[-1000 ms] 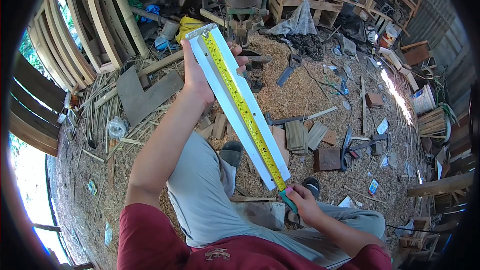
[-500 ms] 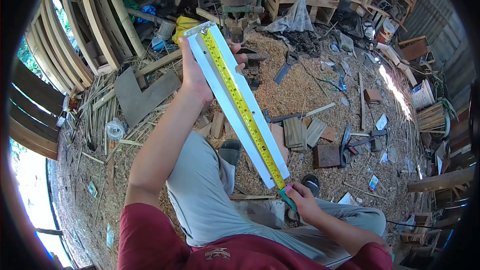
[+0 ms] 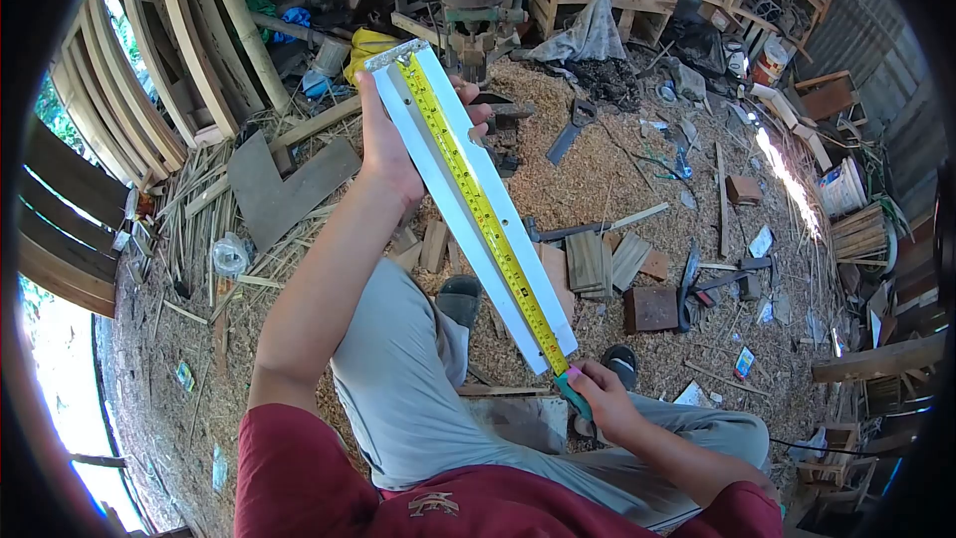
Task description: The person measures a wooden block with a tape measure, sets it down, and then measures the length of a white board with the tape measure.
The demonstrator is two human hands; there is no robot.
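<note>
A long white channel-shaped piece (image 3: 430, 161) with small holes along its sides slants across the middle of the view. My left hand (image 3: 390, 144) is wrapped around its upper part, thumb on the near side and fingertips showing past the far edge. Along the channel lies the yellow blade of a tape measure (image 3: 490, 224), its end at the top of the piece. Down at the lower end, my right hand (image 3: 602, 401) grips the green tape case, which is mostly covered by the fingers.
Wood shavings cover the ground. A handsaw (image 3: 571, 133) lies beyond the channel piece, with wood blocks (image 3: 590, 264) and a reddish-brown block (image 3: 652, 310) to the right. A machine (image 3: 473, 0) stands at the back. Cut grey sheet (image 3: 284, 189) lies left.
Hardly anything differs. The upper end of the white piece has shifted very slightly upward, with both hands keeping their hold.
</note>
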